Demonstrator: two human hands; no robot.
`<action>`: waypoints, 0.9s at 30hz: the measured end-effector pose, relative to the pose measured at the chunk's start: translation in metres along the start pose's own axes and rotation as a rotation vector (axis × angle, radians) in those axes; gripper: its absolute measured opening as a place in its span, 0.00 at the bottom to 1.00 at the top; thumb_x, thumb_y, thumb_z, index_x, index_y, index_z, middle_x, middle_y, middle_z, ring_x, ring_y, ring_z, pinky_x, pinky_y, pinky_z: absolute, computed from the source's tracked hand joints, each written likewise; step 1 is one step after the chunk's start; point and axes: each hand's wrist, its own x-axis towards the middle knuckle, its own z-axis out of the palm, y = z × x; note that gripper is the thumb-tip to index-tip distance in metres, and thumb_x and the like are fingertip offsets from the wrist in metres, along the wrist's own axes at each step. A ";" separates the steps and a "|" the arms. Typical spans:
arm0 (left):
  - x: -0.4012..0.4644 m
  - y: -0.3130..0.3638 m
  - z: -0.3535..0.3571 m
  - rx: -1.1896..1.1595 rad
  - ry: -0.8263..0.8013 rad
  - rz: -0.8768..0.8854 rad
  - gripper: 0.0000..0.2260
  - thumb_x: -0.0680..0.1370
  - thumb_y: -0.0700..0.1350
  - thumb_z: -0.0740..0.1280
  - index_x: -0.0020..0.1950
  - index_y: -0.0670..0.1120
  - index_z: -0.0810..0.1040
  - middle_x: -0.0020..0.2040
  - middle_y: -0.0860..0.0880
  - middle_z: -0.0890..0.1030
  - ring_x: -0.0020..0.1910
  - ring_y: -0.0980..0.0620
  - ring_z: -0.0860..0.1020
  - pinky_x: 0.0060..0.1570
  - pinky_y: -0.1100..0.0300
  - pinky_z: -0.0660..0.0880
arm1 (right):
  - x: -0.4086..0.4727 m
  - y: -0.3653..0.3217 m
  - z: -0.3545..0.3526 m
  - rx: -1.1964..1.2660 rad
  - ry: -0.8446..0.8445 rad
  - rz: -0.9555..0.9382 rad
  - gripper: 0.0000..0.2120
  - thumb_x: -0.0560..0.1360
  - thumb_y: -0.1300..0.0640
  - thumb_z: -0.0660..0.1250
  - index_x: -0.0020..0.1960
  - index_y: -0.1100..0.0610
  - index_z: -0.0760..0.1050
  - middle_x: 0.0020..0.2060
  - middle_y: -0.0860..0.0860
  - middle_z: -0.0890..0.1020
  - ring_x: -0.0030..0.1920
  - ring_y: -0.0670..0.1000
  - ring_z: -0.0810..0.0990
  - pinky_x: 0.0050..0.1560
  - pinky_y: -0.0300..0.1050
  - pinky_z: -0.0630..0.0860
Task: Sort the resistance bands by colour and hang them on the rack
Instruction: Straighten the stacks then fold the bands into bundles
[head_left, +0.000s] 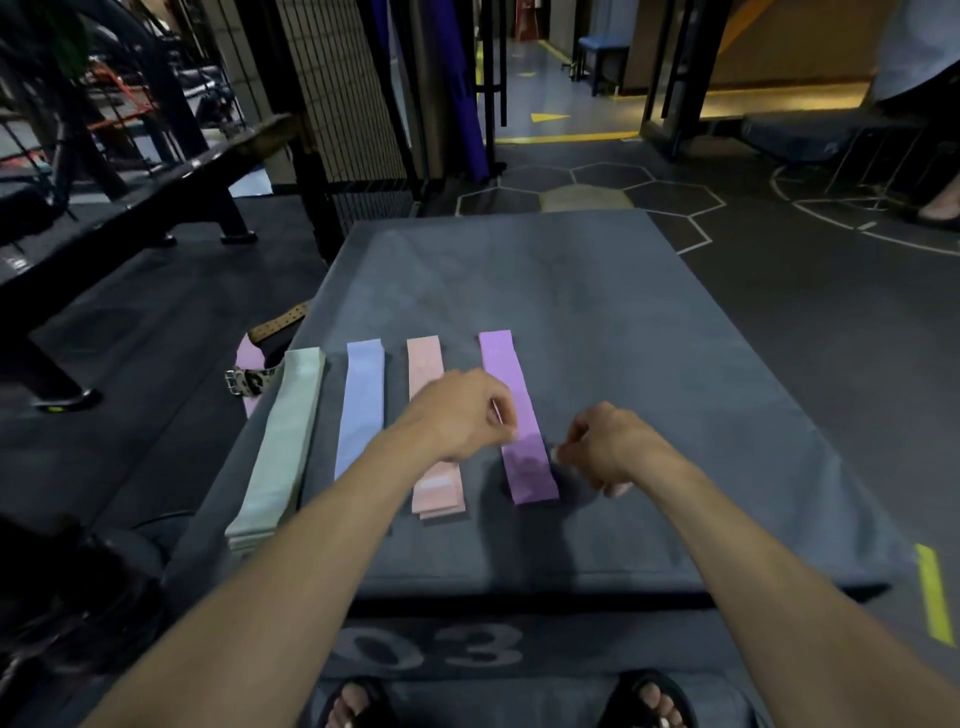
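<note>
Four piles of resistance bands lie side by side on the grey mat (623, 322): green (280, 447), blue (361, 405), pink (434, 488) and purple (519, 415). The left hand (462, 410) hovers with fingers curled at the purple pile's left edge, and the right hand (608, 447) curls just beside its right edge (whether either actually pinches the band cannot be told). Sorting looks finished; next each pile must be lifted whole and carried to the rack, which is not clearly identifiable here.
</note>
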 end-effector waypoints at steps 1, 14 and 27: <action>-0.012 0.006 0.006 0.028 -0.014 0.001 0.02 0.74 0.50 0.74 0.44 0.54 0.83 0.44 0.57 0.85 0.46 0.54 0.83 0.53 0.55 0.79 | -0.005 0.002 0.002 -0.007 -0.013 0.007 0.10 0.71 0.52 0.70 0.42 0.59 0.82 0.31 0.57 0.85 0.31 0.57 0.85 0.43 0.52 0.85; -0.045 0.016 0.043 0.217 0.068 0.030 0.03 0.76 0.52 0.72 0.48 0.58 0.80 0.47 0.55 0.85 0.49 0.50 0.81 0.59 0.54 0.71 | -0.032 0.019 0.035 -0.089 0.231 -0.167 0.09 0.70 0.53 0.68 0.49 0.47 0.83 0.48 0.52 0.85 0.51 0.58 0.83 0.52 0.48 0.81; -0.042 0.014 0.053 0.288 0.088 0.087 0.07 0.78 0.45 0.67 0.50 0.55 0.83 0.48 0.52 0.85 0.45 0.47 0.79 0.56 0.54 0.70 | -0.032 0.017 0.036 -0.362 0.245 -0.358 0.12 0.76 0.54 0.65 0.56 0.43 0.81 0.54 0.50 0.84 0.54 0.57 0.82 0.52 0.46 0.77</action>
